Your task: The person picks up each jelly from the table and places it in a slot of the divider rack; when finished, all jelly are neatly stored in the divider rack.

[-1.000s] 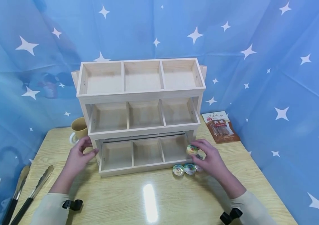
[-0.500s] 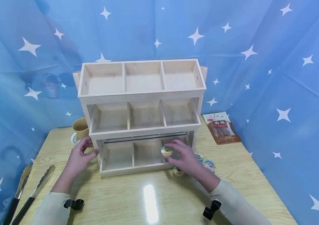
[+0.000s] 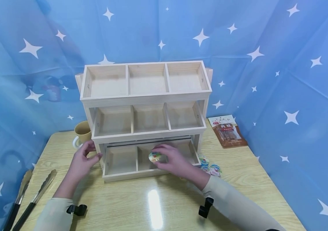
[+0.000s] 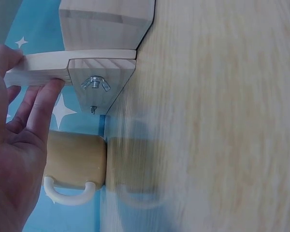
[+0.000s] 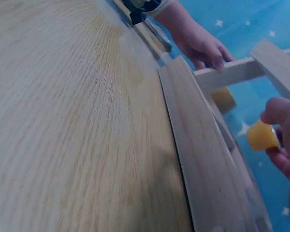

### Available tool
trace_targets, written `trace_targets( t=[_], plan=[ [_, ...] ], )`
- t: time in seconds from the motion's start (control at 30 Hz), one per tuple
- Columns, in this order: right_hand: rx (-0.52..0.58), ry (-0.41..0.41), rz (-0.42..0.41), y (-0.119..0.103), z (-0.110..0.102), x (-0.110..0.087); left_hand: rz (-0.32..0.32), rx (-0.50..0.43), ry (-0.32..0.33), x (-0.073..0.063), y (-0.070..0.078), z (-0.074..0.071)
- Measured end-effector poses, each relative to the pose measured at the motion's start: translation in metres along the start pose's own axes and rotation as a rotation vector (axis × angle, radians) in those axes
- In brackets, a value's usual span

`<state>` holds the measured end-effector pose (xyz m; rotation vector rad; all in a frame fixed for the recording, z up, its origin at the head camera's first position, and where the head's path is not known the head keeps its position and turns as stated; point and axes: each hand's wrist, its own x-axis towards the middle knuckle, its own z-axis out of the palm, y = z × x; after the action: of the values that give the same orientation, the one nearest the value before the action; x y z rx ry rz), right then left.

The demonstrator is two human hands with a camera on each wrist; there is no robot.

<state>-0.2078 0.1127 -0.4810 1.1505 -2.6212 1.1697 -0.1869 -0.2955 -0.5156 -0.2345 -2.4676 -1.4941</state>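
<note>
A three-tier wooden shelf, each tier split into three compartments, stands mid-table. My right hand pinches a small jelly cup between thumb and fingers, over the middle compartment of the bottom tier. Seen from the right wrist, the jelly cup has a yellow body and lies tipped sideways. At the shelf's left side, my left hand grips the upright; in the left wrist view the thumb and fingers lie on opposite sides of that wooden upright.
Several more jelly cups lie by the shelf's lower right corner, partly behind my right arm. A brown snack bag lies at the back right. A tan mug stands behind my left hand. Black-handled metal tongs lie at the left.
My right hand has carried the jelly cup leftward from the shelf's right end to the middle compartment of the bottom tier. The left hand stays on the upright.
</note>
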Motion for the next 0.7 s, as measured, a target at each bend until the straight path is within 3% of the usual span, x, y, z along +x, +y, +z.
trace_targets(
  t=[0.17,0.47,0.7],
  plan=[
    [0.022,-0.062,0.030,-0.008,0.008,0.015,-0.004,0.011,-0.006,0.002,0.001,-0.001],
    [0.025,-0.146,-0.072,-0.020,0.036,0.054,-0.019,0.022,0.011,0.001,0.003,-0.002],
    [0.001,-0.233,-0.036,-0.026,0.053,0.076,-0.016,0.013,0.009,0.003,0.001,0.000]
  ],
)
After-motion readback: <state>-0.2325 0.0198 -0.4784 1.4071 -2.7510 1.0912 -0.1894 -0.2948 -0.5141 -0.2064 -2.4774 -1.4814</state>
